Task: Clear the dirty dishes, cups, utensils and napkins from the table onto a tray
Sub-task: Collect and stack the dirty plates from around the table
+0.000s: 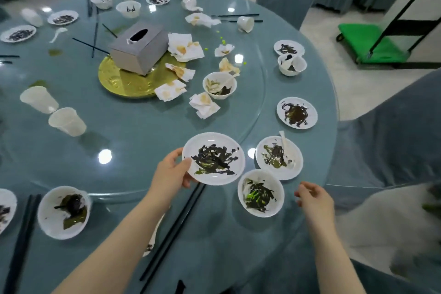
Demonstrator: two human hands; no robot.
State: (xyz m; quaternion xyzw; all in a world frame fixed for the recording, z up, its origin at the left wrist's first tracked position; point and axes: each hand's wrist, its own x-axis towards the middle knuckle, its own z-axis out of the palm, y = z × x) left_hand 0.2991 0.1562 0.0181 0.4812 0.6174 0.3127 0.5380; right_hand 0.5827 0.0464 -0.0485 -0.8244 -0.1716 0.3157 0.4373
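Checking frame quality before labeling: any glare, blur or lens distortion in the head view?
Head view: bright ceiling-light spots glare off the glass tabletop, one right beside the plate held by the left hand; wide-angle bending curves the table rim and chairs; bottom-right corner is smeared with blur; right hand slightly soft; centre dishes and tissue box are sharp.

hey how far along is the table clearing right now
Barely started; nothing visibly cleared, and no tray is clearly in view. In hand: the left hand grips a dirty plate by its rim, while the right hand is open and empty beside a dirty bowl. Left: crumpled napkins, plastic cups, chopsticks and many more soiled dishes around the table.
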